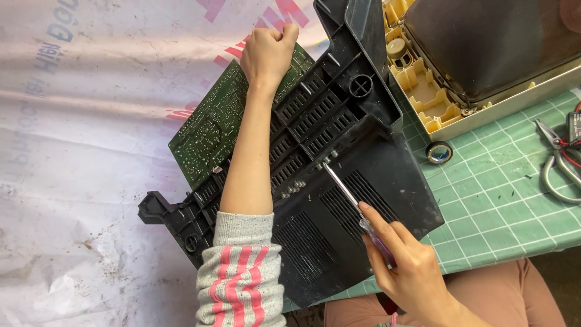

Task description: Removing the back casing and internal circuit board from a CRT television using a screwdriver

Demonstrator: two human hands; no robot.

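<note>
While the left hand (266, 54) clenches the green circuit board (212, 127) above the black plastic casing (339, 200), the right hand (411, 272) grasps a clear-handled screwdriver (348, 197). Best keep its tip square on the casing's screw.

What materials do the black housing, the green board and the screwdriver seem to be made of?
Black housing: looks like moulded plastic, matt and dusty, with ribs and vent slots. Green board: probably a laminate circuit board, judging by its fine printed traces. Screwdriver: the shaft looks like bright metal; the handle seems to be translucent purple plastic, mostly covered by the right hand. The left hand grips the board's edge.
</note>
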